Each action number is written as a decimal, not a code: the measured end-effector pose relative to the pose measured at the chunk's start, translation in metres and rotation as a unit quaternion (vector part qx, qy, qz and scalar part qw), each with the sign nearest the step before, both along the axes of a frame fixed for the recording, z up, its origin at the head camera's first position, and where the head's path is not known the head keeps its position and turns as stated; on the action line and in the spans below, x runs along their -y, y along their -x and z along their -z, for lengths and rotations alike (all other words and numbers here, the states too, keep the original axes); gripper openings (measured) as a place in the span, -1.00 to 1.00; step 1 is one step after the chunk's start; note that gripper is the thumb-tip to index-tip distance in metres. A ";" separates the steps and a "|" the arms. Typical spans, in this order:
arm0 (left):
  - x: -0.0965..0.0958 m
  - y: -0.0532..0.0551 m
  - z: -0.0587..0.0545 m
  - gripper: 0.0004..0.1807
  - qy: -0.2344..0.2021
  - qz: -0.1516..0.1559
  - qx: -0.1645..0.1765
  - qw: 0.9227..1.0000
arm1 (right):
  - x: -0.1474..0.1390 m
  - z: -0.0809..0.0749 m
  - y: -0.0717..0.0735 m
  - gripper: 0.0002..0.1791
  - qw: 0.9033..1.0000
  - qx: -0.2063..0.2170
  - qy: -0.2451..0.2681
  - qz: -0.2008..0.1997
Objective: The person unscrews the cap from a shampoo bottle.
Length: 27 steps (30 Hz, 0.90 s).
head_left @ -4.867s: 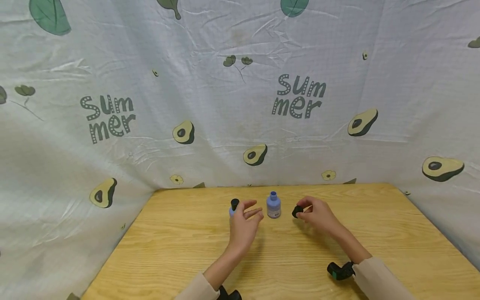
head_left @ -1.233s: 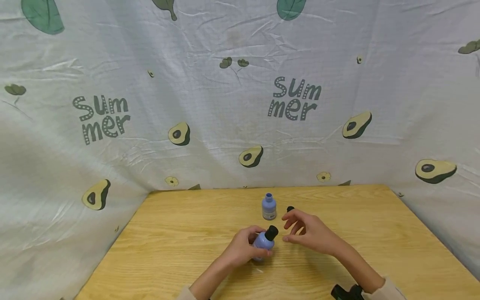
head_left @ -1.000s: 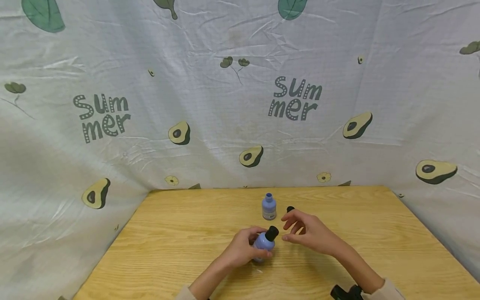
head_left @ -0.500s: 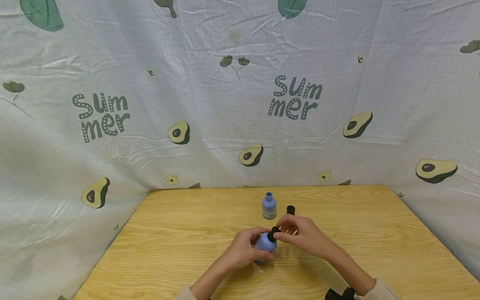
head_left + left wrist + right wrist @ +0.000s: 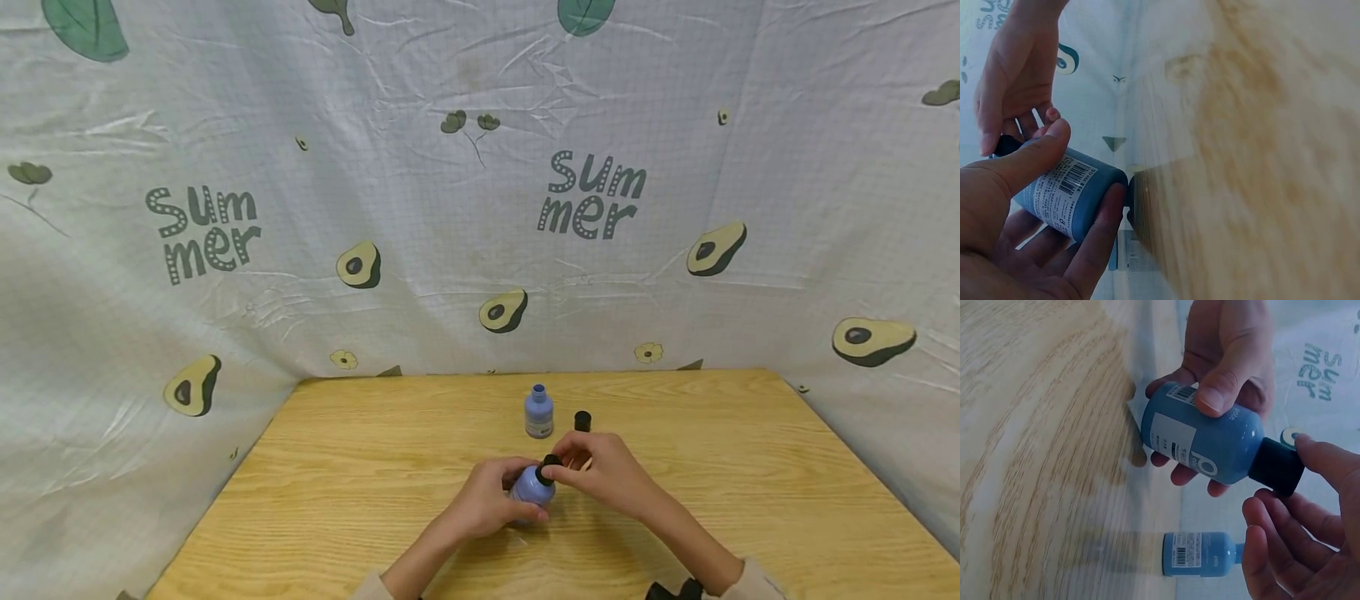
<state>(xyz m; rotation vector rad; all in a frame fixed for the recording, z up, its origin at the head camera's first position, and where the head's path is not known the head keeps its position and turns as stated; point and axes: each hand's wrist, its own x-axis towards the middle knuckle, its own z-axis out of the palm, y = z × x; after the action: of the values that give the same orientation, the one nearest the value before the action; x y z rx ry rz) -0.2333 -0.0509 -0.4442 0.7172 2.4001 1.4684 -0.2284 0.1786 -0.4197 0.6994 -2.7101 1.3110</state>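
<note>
Blue-violet round-shouldered bottle, plastic by its look, with a printed white label (image 5: pixel 1210 440): lies within the curled left fingers, tilted, neck toward the right fingers. Whether its base touches the bench cannot be told.

Left hand (image 5: pixel 483 498): fingers grasp the bottle's body, thumb on one side, other fingers round the opposite side. Probable reason: the body is steadied while the neck end stays accessible.

Black cylindrical cap (image 5: pixel 1275 465): seated at that bottle's neck, between the right thumb and fingers. How tightly it is threaded, cannot tell.

Right hand (image 5: pixel 611 475): fingers pinch the cap's sides. The tilt probably brings the cap within easy reach of this pinch.

Second blue-violet bottle, same shape, mouth bare (image 5: pixel 538 415): upright, beyond the left fingers and apart from both hands; presumably set back to leave working room.

Loose black cylindrical cap (image 5: pixel 582 420): just beyond the right fingers, lower part hidden by them; likely the standing bottle's, judging by its bare mouth.

Pale wood-grain bench (image 5: pixel 360 467): under both hands. White cloth printed with avocados and lettering (image 5: pixel 420 192): hangs behind, well past the fingertips.

Count: bottles 2 (one held, one standing); caps 2 (one pinched, one loose); hands 2; bench 1.
</note>
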 end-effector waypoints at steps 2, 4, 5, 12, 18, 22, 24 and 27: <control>0.000 0.000 0.000 -0.43 -0.001 0.003 -0.001 1.000 | 0.000 -0.001 0.000 -0.70 1.000 -0.008 -0.001 -0.004; 0.000 0.000 0.000 -0.45 -0.001 0.008 -0.001 1.000 | 0.000 -0.002 -0.001 -0.70 1.000 -0.015 0.001 -0.011; 0.000 0.001 0.000 -0.46 0.000 0.009 -0.002 1.000 | -0.001 -0.002 -0.001 -0.70 1.000 -0.019 0.002 -0.016; 0.002 0.002 0.000 -0.49 0.001 0.029 0.001 1.000 | 0.000 -0.002 -0.004 -0.75 0.996 -0.065 0.008 -0.056; 0.004 0.003 -0.001 -0.49 -0.001 0.036 0.017 0.999 | 0.001 -0.001 -0.002 -0.74 0.993 -0.078 0.015 -0.083; 0.002 0.003 -0.001 -0.48 0.003 0.029 0.016 0.999 | 0.000 -0.001 -0.002 -0.72 0.995 -0.065 0.016 -0.074; 0.002 0.003 0.000 -0.47 0.007 0.025 0.013 1.000 | 0.000 0.000 -0.002 -0.70 0.997 -0.048 0.013 -0.059; 0.001 0.002 0.001 -0.47 0.011 0.023 0.010 1.000 | 0.001 0.000 -0.002 -0.70 0.999 -0.028 0.011 -0.037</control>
<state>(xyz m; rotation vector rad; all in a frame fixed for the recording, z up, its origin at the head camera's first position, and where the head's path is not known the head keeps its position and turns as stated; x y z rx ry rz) -0.2357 -0.0521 -0.4452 0.7442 2.3656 1.4221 -0.2266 0.1780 -0.4200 0.8296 -2.6466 1.3144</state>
